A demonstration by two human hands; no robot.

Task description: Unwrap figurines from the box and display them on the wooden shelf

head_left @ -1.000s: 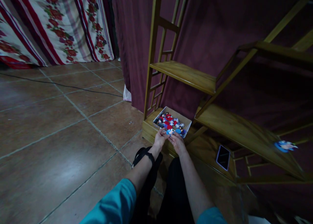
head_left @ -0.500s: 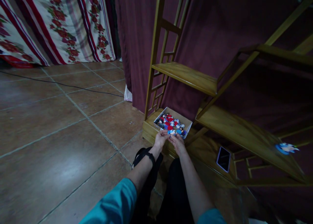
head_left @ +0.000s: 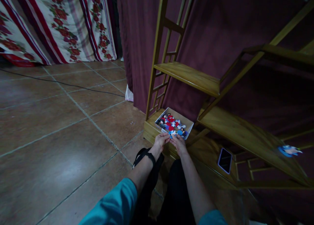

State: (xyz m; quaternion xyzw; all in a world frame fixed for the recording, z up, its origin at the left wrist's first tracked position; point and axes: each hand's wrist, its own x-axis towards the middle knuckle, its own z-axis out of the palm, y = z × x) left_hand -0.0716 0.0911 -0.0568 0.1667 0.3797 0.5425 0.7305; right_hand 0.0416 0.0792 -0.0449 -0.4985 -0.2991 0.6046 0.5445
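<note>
A small blue-and-white figurine (head_left: 173,133) is pinched between my two hands at the near edge of an open cardboard box (head_left: 190,124). My left hand (head_left: 160,141) grips its left side with closed fingers, and my right hand (head_left: 179,144) closes on its right side. Inside the box lie several small figurines (head_left: 169,120) with red, blue, black and purple parts, heaped together. The fingertips partly cover the held figurine, so its details are hard to make out.
The box stands on the low base of a wooden shelf unit (head_left: 186,75). A phone or tablet (head_left: 225,160) with a purple edge lies on the base to the right. Another blue-and-white figurine (head_left: 289,150) stands on a shelf board. A black cable (head_left: 73,86) crosses the tiled floor.
The view has shifted very slightly. Both hands keep the figurine at the box's near edge, with no other visible movement.
</note>
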